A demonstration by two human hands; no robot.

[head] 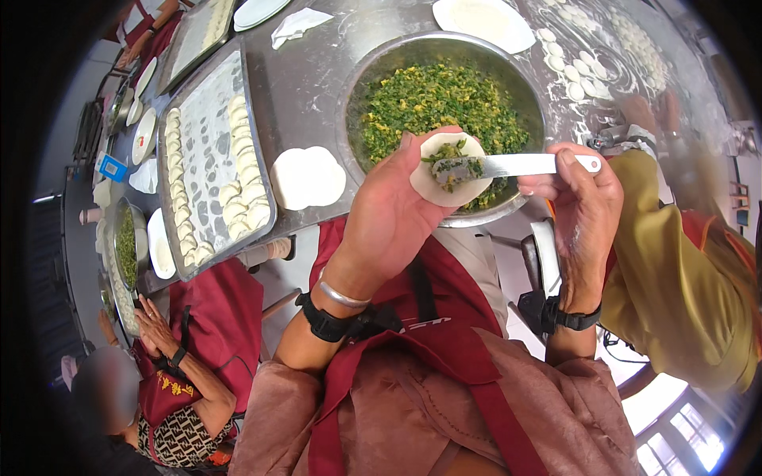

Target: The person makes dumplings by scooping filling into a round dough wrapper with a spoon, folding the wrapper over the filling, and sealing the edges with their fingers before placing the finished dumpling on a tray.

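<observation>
On the palm and fingers of my left hand (390, 208) lies a round dough wrapper (425, 181), held over the near rim of a large metal bowl (539, 119). Chopped green and yellow filling (446, 98) covers the bowl's inside. My right hand (586, 196) grips the white handle of a flat metal spatula (518, 165) between thumb and fingers. The spatula's blade presses on a small heap of filling (455, 152) in the wrapper. Left of the bowl, a stack of flat dough wrappers (308, 178) rests on the metal table (297, 83).
A tray (271, 199) with rows of folded dumplings (247, 154) stands at left, another tray (223, 35) beyond it. A white plate (518, 33) lies behind the bowl. Dough pieces (574, 71) lie on floured table at right. Co-workers work at left (196, 357) and right (673, 256).
</observation>
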